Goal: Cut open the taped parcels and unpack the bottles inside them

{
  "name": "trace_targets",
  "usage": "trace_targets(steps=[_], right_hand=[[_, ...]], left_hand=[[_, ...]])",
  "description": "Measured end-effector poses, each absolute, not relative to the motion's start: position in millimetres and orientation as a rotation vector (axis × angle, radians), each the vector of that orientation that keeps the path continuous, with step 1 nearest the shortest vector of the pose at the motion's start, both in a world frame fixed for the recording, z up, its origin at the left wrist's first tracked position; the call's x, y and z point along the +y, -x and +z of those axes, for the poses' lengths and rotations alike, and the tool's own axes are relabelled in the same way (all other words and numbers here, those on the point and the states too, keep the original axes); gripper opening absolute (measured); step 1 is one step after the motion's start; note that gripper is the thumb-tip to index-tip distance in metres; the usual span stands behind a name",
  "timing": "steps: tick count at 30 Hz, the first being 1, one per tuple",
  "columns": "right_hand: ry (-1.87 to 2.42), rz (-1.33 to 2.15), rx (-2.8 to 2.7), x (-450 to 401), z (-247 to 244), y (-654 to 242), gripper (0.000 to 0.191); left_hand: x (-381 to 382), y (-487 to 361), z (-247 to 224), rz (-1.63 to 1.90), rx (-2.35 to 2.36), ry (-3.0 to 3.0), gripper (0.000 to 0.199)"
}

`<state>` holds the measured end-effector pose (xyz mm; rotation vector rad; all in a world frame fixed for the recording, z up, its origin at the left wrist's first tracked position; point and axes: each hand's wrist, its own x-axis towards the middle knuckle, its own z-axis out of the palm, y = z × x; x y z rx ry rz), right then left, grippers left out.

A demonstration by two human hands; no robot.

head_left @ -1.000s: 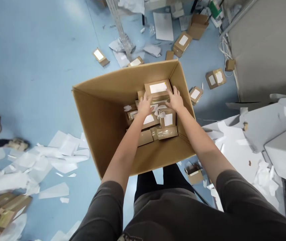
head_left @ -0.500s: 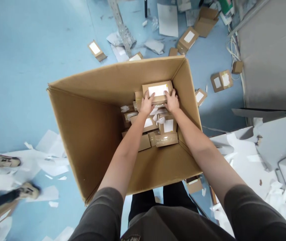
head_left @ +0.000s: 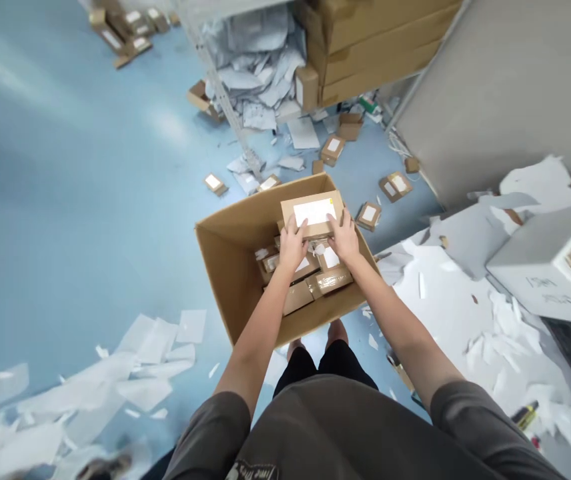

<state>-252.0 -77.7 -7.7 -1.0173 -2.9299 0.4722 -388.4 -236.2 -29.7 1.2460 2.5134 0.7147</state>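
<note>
A small brown cardboard box (head_left: 310, 230) with a white label (head_left: 314, 212) on top is gripped between my two hands. My left hand (head_left: 293, 243) holds its left near side, and my right hand (head_left: 344, 237) its right near side, thumbs over the label. The box is raised near the far rim of a large open carton (head_left: 238, 287). Below it, inside the carton, lie several smaller boxes (head_left: 298, 297), some with white labels or clear tape. My forearms and the held box hide part of them.
Small boxes (head_left: 332, 148) and paper scraps lie on the blue floor beyond the carton. A metal rack post (head_left: 225, 100) stands behind, with a pile of grey bags (head_left: 260, 67) and big cartons (head_left: 385, 47). Paper-strewn white surface (head_left: 445, 320) at right; scattered sheets (head_left: 90, 393) at lower left.
My hands have lifted the labelled box from inside the large carton up toward its far rim. The view has risen and tilted up, showing more of the rack.
</note>
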Motion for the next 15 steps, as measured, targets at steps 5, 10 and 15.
trace_targets(steps=[5, 10, 15], right_hand=[[1.234, 0.373, -2.751, -105, 69, 170, 0.089], [1.441, 0.334, -2.588, -112, 102, 66, 0.090], [1.518, 0.363, -2.527, -110, 111, -15, 0.084]], left_hand=[[-239, 335, 53, 0.696, 2.417, -1.546, 0.080], [-216, 248, 90, 0.659, 2.266, -1.712, 0.080], [-202, 170, 94, 0.684, 2.179, -1.718, 0.083]])
